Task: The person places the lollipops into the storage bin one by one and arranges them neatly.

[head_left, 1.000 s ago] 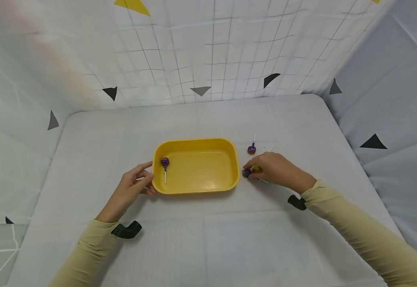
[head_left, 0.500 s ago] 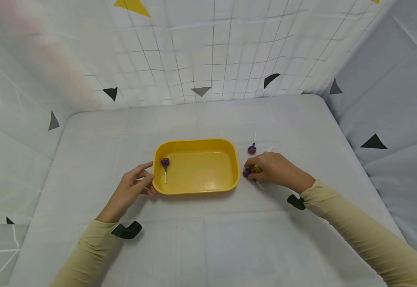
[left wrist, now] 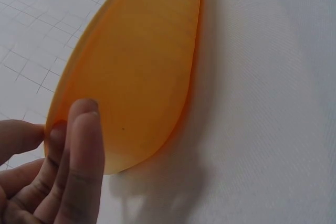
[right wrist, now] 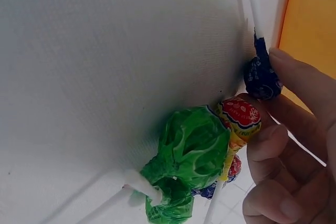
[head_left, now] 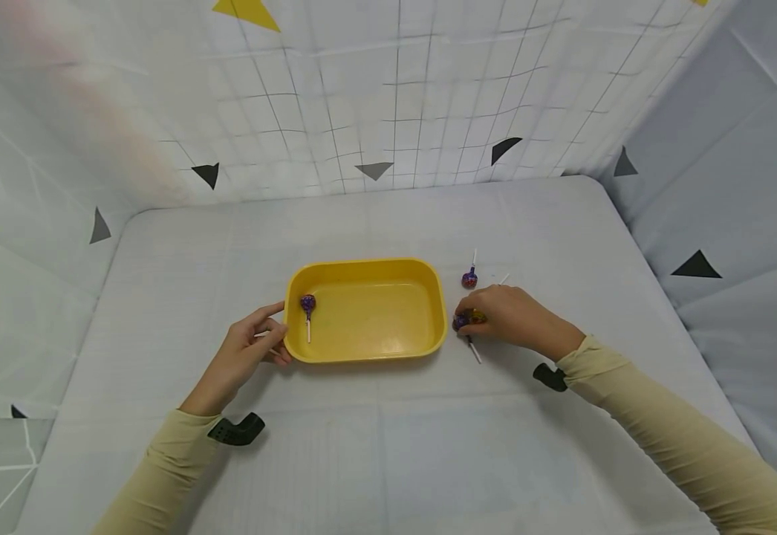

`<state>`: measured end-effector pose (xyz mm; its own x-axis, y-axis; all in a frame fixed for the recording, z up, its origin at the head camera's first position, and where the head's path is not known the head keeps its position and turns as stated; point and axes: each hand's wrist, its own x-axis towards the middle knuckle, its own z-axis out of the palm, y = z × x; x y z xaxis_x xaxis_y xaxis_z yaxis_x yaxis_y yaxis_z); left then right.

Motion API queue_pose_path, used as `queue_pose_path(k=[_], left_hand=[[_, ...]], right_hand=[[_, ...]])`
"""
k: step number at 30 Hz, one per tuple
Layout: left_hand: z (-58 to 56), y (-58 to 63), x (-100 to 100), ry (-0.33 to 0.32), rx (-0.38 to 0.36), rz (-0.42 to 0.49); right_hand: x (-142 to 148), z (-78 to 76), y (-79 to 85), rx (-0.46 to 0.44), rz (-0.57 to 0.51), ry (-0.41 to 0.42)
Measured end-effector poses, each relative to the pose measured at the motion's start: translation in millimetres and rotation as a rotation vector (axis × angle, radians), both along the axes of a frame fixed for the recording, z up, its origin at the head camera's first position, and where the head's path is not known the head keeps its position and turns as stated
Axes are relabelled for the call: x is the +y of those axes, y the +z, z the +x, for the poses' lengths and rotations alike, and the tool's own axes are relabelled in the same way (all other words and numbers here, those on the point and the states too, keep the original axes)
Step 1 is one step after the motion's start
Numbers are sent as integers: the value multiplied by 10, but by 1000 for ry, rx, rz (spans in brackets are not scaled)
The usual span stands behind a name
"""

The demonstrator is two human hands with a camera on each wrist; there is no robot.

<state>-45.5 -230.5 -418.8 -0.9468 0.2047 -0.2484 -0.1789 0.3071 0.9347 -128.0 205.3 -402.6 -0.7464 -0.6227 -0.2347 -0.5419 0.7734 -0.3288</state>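
My right hand (head_left: 509,316) pinches the dark purple wrapped head of a lollipop (right wrist: 263,80) between thumb and a finger, just right of the yellow tray (head_left: 368,358). Its white stick points toward me. By the curled fingers lie a red-and-yellow lollipop (right wrist: 239,116) and a green-wrapped lollipop (right wrist: 191,142); the hand hides the green one in the head view. Farther back lies another purple-and-red lollipop (head_left: 469,279). My left hand (head_left: 244,349) touches the outside of the tray's left end, fingertips at rim and wall. Inside, near that end, lies one purple lollipop (head_left: 307,302).
A white cloth (head_left: 375,461) covers the table. A white stick (head_left: 504,279) shows behind my right hand. Each wrist bears a dark camera mount, one of them the left mount (head_left: 237,429). White sheets with dark triangles (head_left: 696,265) hang around the table.
The pinched purple lollipop has turned: its stick, once pointing right under the hand, swings round toward me. The left hand and tray stay put.
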Motion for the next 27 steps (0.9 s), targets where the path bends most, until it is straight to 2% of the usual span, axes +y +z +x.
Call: queue_pose_path(k=[14,27], left_hand=[[13,-13,9,2,7,-6],[16,-12,9,0,8,-4]], right_hand=[[22,14,-11,-5,-37,-33],[34,1,61,-19,-44,-58]])
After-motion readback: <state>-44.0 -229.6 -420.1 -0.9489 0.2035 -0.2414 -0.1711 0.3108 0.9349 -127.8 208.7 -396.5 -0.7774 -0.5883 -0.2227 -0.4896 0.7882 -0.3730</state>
